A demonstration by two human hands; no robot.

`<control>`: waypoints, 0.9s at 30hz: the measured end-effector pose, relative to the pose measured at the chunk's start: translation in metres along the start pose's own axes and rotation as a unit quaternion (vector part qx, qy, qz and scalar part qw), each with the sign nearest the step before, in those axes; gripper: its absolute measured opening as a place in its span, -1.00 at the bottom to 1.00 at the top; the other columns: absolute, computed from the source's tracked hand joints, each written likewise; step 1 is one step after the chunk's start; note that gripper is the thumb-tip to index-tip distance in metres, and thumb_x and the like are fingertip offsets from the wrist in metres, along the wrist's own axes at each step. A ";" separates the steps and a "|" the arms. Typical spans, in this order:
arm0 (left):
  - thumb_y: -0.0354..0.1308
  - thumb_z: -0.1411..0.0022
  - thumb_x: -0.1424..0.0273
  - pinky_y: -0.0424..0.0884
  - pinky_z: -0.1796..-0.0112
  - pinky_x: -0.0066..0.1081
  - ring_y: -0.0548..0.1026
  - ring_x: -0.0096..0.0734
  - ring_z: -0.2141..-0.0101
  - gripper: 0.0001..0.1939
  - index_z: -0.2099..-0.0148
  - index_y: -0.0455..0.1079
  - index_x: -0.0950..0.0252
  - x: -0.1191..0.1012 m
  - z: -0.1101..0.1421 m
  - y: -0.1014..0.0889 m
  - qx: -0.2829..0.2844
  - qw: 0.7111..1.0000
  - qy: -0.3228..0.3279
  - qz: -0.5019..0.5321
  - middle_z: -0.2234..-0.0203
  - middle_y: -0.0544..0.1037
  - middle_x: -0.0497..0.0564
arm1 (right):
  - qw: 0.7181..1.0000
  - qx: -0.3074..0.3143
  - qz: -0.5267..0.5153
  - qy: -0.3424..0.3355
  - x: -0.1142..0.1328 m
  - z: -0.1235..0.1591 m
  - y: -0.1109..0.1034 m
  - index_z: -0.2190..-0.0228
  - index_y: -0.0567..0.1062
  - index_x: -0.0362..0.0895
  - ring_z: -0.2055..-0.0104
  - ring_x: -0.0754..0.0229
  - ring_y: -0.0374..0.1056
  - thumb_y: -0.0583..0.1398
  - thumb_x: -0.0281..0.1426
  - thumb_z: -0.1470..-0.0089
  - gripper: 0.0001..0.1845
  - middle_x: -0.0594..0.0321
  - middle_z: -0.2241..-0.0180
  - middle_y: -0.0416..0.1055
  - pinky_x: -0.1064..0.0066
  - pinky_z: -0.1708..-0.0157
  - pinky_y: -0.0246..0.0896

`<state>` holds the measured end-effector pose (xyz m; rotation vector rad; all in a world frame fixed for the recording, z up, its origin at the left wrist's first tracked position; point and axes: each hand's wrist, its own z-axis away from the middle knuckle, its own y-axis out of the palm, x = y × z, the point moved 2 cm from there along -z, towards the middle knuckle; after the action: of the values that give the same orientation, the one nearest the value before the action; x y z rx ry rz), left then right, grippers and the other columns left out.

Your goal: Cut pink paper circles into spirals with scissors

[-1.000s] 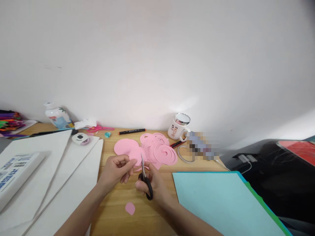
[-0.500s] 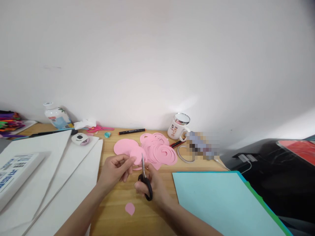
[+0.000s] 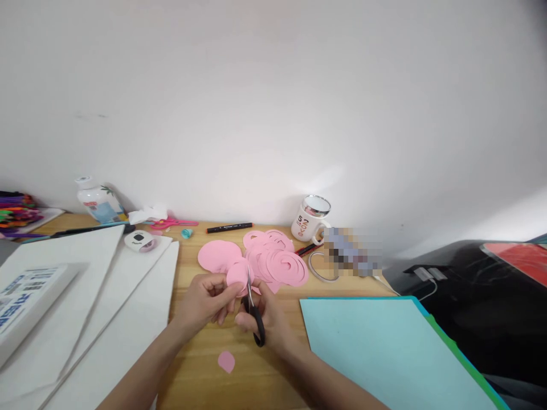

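Between finger and thumb, my left hand (image 3: 210,300) pinches a pink paper circle (image 3: 237,274). My right hand (image 3: 271,313) is closed on the black handles of a pair of scissors (image 3: 256,320), whose metal blades point away from me and lie across the circle's right side. Just behind both hands lies a heap of pink paper pieces (image 3: 282,265), some cut into spirals, with a pink oval (image 3: 219,255) at its left. A small pink paper scrap (image 3: 226,361) rests on the wooden table (image 3: 205,387) nearer to me.
White sheets (image 3: 128,319) with a white box (image 3: 32,307) and a small white gadget (image 3: 140,241) cover the left. Light blue paper (image 3: 384,347) lies right. Along the wall are a bottle (image 3: 100,200), pink scissors (image 3: 175,222), a black marker (image 3: 229,228) and a mug (image 3: 310,219).
My left hand and the pink circle have shifted slightly right and toward me, so the circle sits deeper against the scissor blades. My right hand has barely moved.
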<state>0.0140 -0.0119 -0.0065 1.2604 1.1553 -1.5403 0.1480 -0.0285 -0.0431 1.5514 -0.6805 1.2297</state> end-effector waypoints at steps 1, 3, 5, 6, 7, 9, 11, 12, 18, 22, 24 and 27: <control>0.18 -0.03 0.24 0.09 0.79 -0.62 0.20 -0.65 0.85 -0.65 0.66 0.25 0.33 0.000 0.000 0.000 -0.001 1.000 0.002 0.000 0.86 0.31 -0.15 | 1.000 -0.001 0.006 0.001 0.000 0.000 0.000 0.27 0.22 -0.09 0.65 0.39 0.05 0.39 -0.23 0.35 -0.37 0.49 0.63 0.22 0.55 0.65 -0.08; 0.18 -0.03 0.26 0.08 0.78 -0.63 0.19 -0.66 0.85 -0.65 0.67 0.24 0.33 -0.001 0.000 -0.001 -0.006 1.000 0.005 0.004 0.87 0.29 -0.17 | 1.000 -0.004 0.020 0.003 0.000 0.001 0.000 0.26 0.22 -0.07 0.67 0.39 0.06 0.38 -0.22 0.34 -0.39 0.51 0.64 0.21 0.55 0.66 -0.06; 0.18 -0.03 0.27 0.08 0.78 -0.64 0.19 -0.67 0.85 -0.65 0.67 0.24 0.33 -0.001 0.000 -0.002 -0.011 1.000 0.008 0.015 0.88 0.27 -0.18 | 0.999 -0.008 0.031 0.011 -0.001 0.001 0.000 0.25 0.21 -0.06 0.68 0.40 0.06 0.37 -0.22 0.33 -0.39 0.53 0.66 0.19 0.56 0.68 -0.06; 0.19 -0.03 0.27 0.07 0.78 -0.64 0.19 -0.67 0.85 -0.65 0.67 0.24 0.33 -0.001 0.000 -0.002 -0.015 1.000 0.009 0.021 0.88 0.27 -0.19 | 0.999 -0.010 0.036 0.016 -0.001 0.001 0.000 0.25 0.21 -0.06 0.69 0.40 0.06 0.37 -0.22 0.33 -0.39 0.54 0.66 0.19 0.56 0.69 -0.06; 0.19 -0.03 0.27 0.07 0.78 -0.64 0.19 -0.67 0.85 -0.65 0.67 0.24 0.33 -0.002 0.000 -0.003 -0.018 0.999 0.011 0.027 0.88 0.27 -0.19 | 0.999 -0.012 0.040 0.021 -0.001 0.001 0.000 0.25 0.20 -0.06 0.70 0.41 0.06 0.37 -0.23 0.33 -0.39 0.55 0.67 0.19 0.57 0.69 -0.06; 0.20 -0.02 0.27 0.06 0.78 -0.64 0.19 -0.67 0.84 -0.64 0.67 0.24 0.33 -0.002 0.000 -0.004 -0.025 0.999 0.012 0.035 0.87 0.27 -0.19 | 0.998 -0.015 0.047 0.029 -0.001 0.001 0.000 0.26 0.18 -0.06 0.71 0.41 0.06 0.36 -0.25 0.33 -0.40 0.56 0.68 0.20 0.58 0.70 -0.07; 0.21 -0.01 0.27 0.06 0.78 -0.64 0.19 -0.67 0.85 -0.64 0.68 0.24 0.33 -0.001 0.000 -0.005 -0.029 0.999 0.012 0.039 0.88 0.27 -0.19 | 0.998 -0.016 0.052 0.030 -0.001 0.001 0.000 0.26 0.17 -0.07 0.72 0.42 0.06 0.34 -0.27 0.30 -0.42 0.57 0.70 0.19 0.59 0.71 -0.08; 0.21 -0.02 0.27 0.07 0.78 -0.64 0.19 -0.67 0.85 -0.64 0.67 0.24 0.33 -0.001 -0.001 -0.005 -0.029 0.999 0.012 0.040 0.88 0.27 -0.19 | 0.998 -0.015 0.053 0.029 -0.001 0.001 0.000 0.26 0.17 -0.07 0.73 0.42 0.05 0.34 -0.27 0.30 -0.43 0.58 0.71 0.18 0.59 0.72 -0.09; 0.21 -0.02 0.27 0.07 0.77 -0.65 0.19 -0.68 0.84 -0.65 0.67 0.27 0.34 -0.001 -0.001 -0.008 -0.047 0.998 0.022 0.035 0.88 0.28 -0.18 | 0.998 -0.017 0.059 0.025 -0.001 0.003 0.001 0.24 0.18 -0.07 0.74 0.41 0.06 0.32 -0.28 0.27 -0.44 0.59 0.73 0.17 0.60 0.74 -0.10; 0.18 -0.04 0.26 0.06 0.78 -0.65 0.19 -0.68 0.84 -0.67 0.64 0.30 0.34 -0.005 -0.001 -0.010 -0.101 0.993 0.037 0.046 0.84 0.32 -0.17 | 0.998 -0.024 0.054 0.026 -0.002 0.003 0.001 0.26 0.19 -0.07 0.76 0.41 0.04 0.31 -0.30 0.26 -0.47 0.61 0.75 0.15 0.60 0.73 -0.10; 0.15 -0.07 0.24 0.05 0.78 -0.64 0.18 -0.68 0.84 -0.66 0.64 0.29 0.33 -0.006 0.000 -0.010 -0.125 0.991 0.039 0.043 0.85 0.30 -0.17 | 0.999 -0.024 0.044 0.021 -0.006 0.003 0.001 0.25 0.20 -0.07 0.76 0.41 0.04 0.31 -0.31 0.25 -0.48 0.61 0.75 0.15 0.60 0.73 -0.08; 0.16 -0.06 0.24 0.04 0.78 -0.63 0.14 -0.68 0.85 -0.65 0.66 0.28 0.33 -0.004 0.001 -0.005 -0.099 0.995 0.030 0.011 0.91 0.24 -0.19 | 0.999 -0.016 0.041 0.015 -0.011 0.003 0.000 0.22 0.21 -0.08 0.76 0.41 0.05 0.31 -0.31 0.25 -0.47 0.60 0.75 0.18 0.59 0.73 -0.07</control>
<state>0.0092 -0.0109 -0.0020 1.1900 1.2940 -1.3430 0.1451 -0.0333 -0.0535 1.4892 -0.7473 1.2942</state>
